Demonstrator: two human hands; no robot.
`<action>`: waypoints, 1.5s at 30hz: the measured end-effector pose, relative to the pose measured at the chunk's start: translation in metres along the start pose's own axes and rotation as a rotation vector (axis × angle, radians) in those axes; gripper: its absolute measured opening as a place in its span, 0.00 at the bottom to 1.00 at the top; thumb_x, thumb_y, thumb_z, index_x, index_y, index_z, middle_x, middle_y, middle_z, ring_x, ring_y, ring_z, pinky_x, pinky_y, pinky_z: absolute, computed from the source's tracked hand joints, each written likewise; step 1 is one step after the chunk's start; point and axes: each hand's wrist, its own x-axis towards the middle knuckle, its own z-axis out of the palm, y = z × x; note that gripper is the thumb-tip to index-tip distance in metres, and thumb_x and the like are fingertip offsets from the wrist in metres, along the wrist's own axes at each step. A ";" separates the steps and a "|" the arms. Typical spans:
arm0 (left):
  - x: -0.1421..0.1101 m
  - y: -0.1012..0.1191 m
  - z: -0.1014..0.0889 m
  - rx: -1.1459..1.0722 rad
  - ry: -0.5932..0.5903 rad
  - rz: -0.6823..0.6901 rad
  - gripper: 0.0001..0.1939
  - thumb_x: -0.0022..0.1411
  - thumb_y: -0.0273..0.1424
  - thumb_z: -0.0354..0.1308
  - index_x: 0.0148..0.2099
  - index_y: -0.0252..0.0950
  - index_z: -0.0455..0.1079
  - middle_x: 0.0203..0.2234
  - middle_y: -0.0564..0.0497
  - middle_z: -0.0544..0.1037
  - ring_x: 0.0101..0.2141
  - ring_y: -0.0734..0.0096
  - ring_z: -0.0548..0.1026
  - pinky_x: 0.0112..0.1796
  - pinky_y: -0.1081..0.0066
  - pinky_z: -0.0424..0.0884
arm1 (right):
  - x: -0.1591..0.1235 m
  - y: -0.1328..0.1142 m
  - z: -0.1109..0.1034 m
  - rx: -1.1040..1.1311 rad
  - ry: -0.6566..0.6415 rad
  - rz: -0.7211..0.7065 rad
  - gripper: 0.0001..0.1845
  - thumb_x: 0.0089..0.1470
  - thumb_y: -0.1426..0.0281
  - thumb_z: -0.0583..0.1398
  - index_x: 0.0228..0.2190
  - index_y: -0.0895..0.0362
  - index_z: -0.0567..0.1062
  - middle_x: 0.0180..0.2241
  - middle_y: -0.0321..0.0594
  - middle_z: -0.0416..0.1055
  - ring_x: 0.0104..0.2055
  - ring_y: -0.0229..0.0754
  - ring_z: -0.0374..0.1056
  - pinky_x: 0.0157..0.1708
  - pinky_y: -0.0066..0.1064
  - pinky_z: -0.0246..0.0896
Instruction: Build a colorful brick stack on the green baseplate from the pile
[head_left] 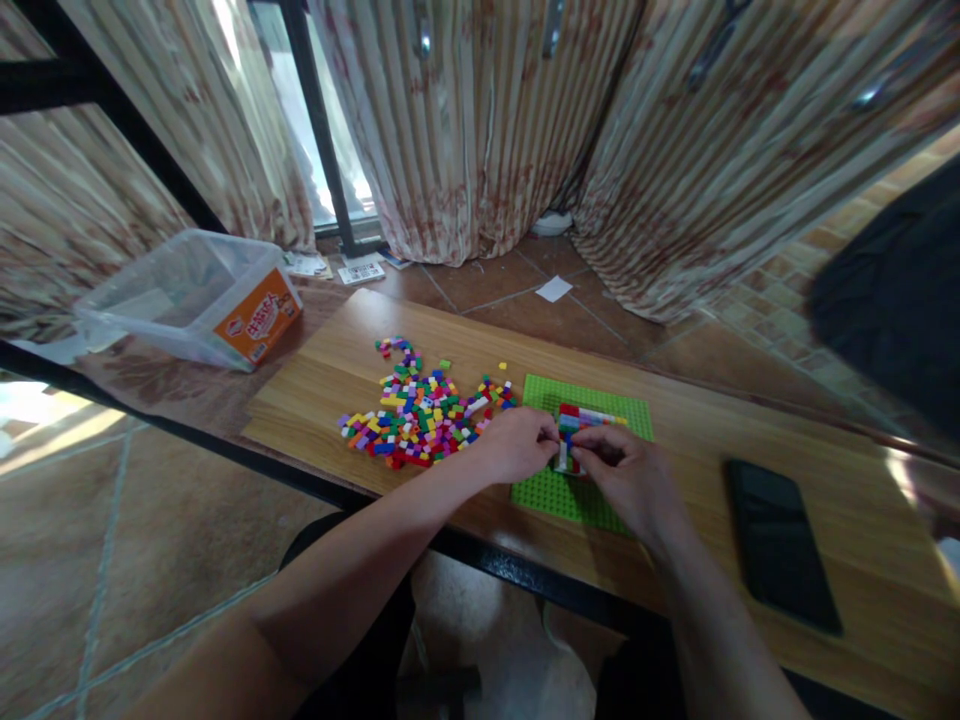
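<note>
A green studded baseplate [559, 501] lies on the wooden table, carrying a small build of coloured toy bricks [592, 415] in red, white, blue and other colours. My left hand [517, 446] reaches over the plate's left side, fingers curled together at the build's left edge; whatever they grip is too small or hidden to name. From the right, my right hand [630, 478] meets the build with thumb and forefinger pinched close to its blue and red bricks. Any piece in that pinch cannot be made out. The hands partly cover the build.
Left of the plate spreads a pile of loose toy bricks [431, 410]. A black phone [781, 545] lies on the table [690, 440] at the right. Beyond the table's left end stands a clear plastic bin [180, 300] with an orange label. Curtains [480, 130] hang behind.
</note>
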 end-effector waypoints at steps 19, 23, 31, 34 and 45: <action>-0.002 -0.038 -0.058 0.311 0.234 -0.165 0.15 0.58 0.23 0.50 0.42 0.36 0.77 0.36 0.47 0.81 0.38 0.65 0.77 0.43 0.67 0.71 | 0.000 0.003 -0.001 0.006 -0.036 -0.004 0.10 0.49 0.64 0.59 0.33 0.54 0.77 0.30 0.36 0.76 0.31 0.41 0.72 0.34 0.35 0.65; -0.005 -0.040 -0.060 0.420 0.199 -0.179 0.16 0.57 0.22 0.50 0.43 0.37 0.76 0.38 0.46 0.80 0.40 0.61 0.77 0.44 0.64 0.71 | 0.000 0.002 -0.001 -0.009 -0.022 -0.007 0.10 0.50 0.63 0.58 0.32 0.54 0.78 0.30 0.37 0.76 0.31 0.42 0.71 0.34 0.35 0.65; -0.002 -0.038 -0.045 0.458 0.189 -0.055 0.16 0.58 0.23 0.53 0.45 0.38 0.76 0.41 0.47 0.76 0.43 0.66 0.74 0.47 0.68 0.69 | -0.002 -0.005 0.001 -0.119 0.031 -0.063 0.11 0.52 0.63 0.57 0.31 0.53 0.78 0.31 0.37 0.75 0.30 0.42 0.70 0.33 0.35 0.63; 0.000 -0.036 -0.041 0.476 0.179 0.002 0.12 0.59 0.26 0.54 0.43 0.39 0.76 0.43 0.48 0.74 0.43 0.66 0.74 0.46 0.69 0.69 | -0.002 -0.006 0.001 -0.129 0.028 -0.060 0.10 0.52 0.63 0.57 0.31 0.52 0.78 0.32 0.38 0.75 0.32 0.43 0.70 0.34 0.35 0.63; 0.004 -0.028 -0.030 0.599 0.178 -0.077 0.10 0.58 0.28 0.57 0.43 0.32 0.71 0.44 0.42 0.72 0.44 0.60 0.73 0.45 0.65 0.70 | -0.002 -0.004 0.002 -0.119 0.033 -0.075 0.10 0.52 0.64 0.57 0.32 0.52 0.78 0.33 0.38 0.76 0.33 0.43 0.71 0.35 0.36 0.64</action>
